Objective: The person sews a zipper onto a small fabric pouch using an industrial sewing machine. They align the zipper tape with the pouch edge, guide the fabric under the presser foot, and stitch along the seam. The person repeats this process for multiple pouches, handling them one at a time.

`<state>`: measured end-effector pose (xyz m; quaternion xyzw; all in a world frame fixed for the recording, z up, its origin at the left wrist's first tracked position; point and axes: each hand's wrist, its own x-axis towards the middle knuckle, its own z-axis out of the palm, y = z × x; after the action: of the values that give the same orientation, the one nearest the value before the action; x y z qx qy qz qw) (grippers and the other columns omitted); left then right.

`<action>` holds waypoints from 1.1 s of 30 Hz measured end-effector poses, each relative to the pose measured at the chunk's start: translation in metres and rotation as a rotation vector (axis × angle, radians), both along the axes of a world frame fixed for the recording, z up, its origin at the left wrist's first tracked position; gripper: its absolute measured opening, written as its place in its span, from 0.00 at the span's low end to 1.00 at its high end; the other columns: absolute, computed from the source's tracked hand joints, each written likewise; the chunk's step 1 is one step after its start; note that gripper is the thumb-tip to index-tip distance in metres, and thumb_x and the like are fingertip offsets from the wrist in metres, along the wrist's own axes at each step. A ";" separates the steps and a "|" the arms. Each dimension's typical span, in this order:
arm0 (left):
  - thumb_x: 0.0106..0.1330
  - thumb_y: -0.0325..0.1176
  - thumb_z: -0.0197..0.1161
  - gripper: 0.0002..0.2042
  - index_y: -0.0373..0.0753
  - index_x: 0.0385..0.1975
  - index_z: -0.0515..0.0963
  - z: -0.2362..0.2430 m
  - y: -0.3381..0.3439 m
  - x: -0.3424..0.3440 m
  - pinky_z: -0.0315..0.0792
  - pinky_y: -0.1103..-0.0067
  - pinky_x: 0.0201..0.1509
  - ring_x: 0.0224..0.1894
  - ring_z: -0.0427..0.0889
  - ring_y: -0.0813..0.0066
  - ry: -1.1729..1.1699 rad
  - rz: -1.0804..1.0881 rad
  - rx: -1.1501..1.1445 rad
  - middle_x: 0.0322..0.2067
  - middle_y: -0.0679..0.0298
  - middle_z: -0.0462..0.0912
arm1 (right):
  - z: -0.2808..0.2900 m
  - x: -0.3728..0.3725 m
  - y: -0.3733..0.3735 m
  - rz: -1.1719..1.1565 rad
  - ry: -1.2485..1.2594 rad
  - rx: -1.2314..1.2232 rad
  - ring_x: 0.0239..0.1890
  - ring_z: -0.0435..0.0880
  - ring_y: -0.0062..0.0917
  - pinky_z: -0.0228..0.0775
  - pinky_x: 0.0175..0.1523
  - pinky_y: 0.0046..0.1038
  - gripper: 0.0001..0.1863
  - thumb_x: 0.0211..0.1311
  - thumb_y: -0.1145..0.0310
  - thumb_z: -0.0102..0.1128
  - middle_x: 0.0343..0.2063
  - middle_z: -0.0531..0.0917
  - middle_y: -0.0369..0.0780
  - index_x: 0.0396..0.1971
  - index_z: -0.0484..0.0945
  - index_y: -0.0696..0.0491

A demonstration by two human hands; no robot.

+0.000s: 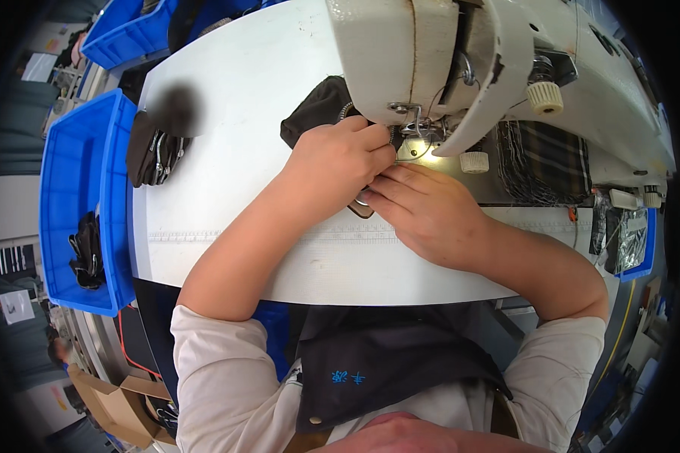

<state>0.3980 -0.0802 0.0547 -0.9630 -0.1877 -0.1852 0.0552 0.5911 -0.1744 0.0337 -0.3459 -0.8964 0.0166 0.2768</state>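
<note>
A dark fabric piece with a zipper, looking like a small pouch, lies on the white table just left of the sewing machine's lit needle area. My left hand is closed on it, fingertips pinching beside the presser foot. My right hand grips the near part of the same piece, its fingers together and touching the left fingertips. A brown-edged corner pokes out below my hands. Between them, most of the piece is hidden.
The sewing machine head overhangs my hands. Dark striped fabric pieces are stacked to its right. Dark zippered pieces sit at the table's left edge, beside a blue bin with dark items. Clear-wrapped packages lie far right.
</note>
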 end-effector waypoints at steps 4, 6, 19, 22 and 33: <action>0.52 0.31 0.68 0.06 0.46 0.31 0.84 0.003 -0.001 -0.002 0.79 0.77 0.37 0.42 0.81 0.73 0.010 0.011 0.005 0.36 0.74 0.79 | -0.002 -0.001 0.001 0.006 0.001 0.006 0.60 0.80 0.35 0.73 0.65 0.36 0.19 0.55 0.72 0.62 0.50 0.85 0.43 0.47 0.85 0.60; 0.53 0.31 0.68 0.08 0.45 0.33 0.85 0.005 0.001 -0.002 0.80 0.77 0.41 0.45 0.82 0.72 0.003 -0.007 0.032 0.40 0.74 0.82 | -0.001 0.000 0.000 -0.003 -0.002 0.016 0.59 0.80 0.36 0.73 0.65 0.36 0.19 0.55 0.71 0.62 0.49 0.85 0.44 0.47 0.85 0.60; 0.54 0.28 0.69 0.16 0.41 0.44 0.87 0.004 -0.033 0.011 0.82 0.75 0.45 0.46 0.88 0.68 -0.019 0.163 -0.138 0.50 0.69 0.88 | 0.009 0.015 -0.011 0.029 -0.097 -0.002 0.52 0.83 0.37 0.78 0.53 0.35 0.14 0.55 0.71 0.62 0.42 0.84 0.44 0.40 0.84 0.60; 0.53 0.29 0.69 0.15 0.40 0.42 0.87 0.002 -0.028 0.006 0.81 0.76 0.42 0.45 0.87 0.69 -0.017 0.113 -0.118 0.47 0.69 0.87 | 0.008 0.014 -0.010 0.045 -0.080 0.018 0.52 0.83 0.38 0.78 0.53 0.35 0.14 0.55 0.71 0.63 0.42 0.84 0.44 0.41 0.84 0.60; 0.49 0.27 0.70 0.19 0.39 0.45 0.87 0.009 -0.021 0.002 0.82 0.75 0.42 0.46 0.87 0.68 -0.016 0.000 -0.139 0.48 0.68 0.87 | 0.007 0.015 -0.011 0.033 -0.087 0.036 0.53 0.84 0.38 0.78 0.54 0.35 0.14 0.56 0.70 0.63 0.42 0.85 0.45 0.41 0.84 0.61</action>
<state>0.4005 -0.1013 0.0639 -0.9630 -0.2005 -0.1797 -0.0131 0.6060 -0.1854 0.0406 -0.3263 -0.9133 -0.0099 0.2436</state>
